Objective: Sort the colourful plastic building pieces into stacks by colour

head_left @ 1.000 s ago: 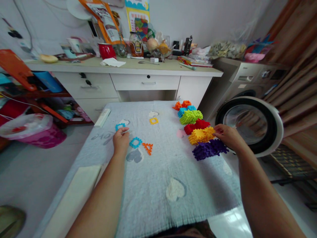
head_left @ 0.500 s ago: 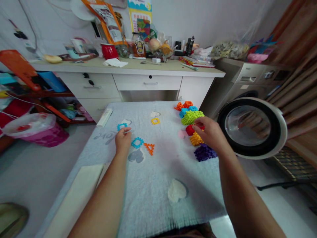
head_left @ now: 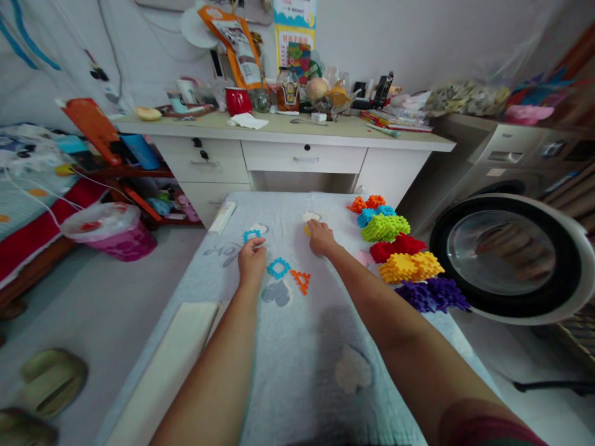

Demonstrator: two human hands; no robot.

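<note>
My left hand (head_left: 252, 263) hovers at the left of the table, just in front of a blue notched square frame (head_left: 251, 235). Its fingers are loosely bent and apart, with nothing visible in them. Beside it lie a second blue square frame (head_left: 278, 267) and an orange triangle frame (head_left: 300, 281). Toward the far middle, my right hand (head_left: 321, 238) is palm down with its fingers together over a yellow square frame (head_left: 307, 230). Most of that frame is hidden, and whatever the fingertips pinch cannot be made out.
Along the right edge stand stacks of notched pieces: orange (head_left: 367, 203), blue (head_left: 374, 214), green (head_left: 387, 228), red (head_left: 397, 246), yellow (head_left: 411, 267) and purple (head_left: 432, 293). White boxes (head_left: 222, 217) lie along the left edge. An open washer door (head_left: 504, 257) is at the right.
My right hand has moved left from the red stack to the yellow square frame. My left hand stays beside the blue frame. The view has turned slightly left.
</note>
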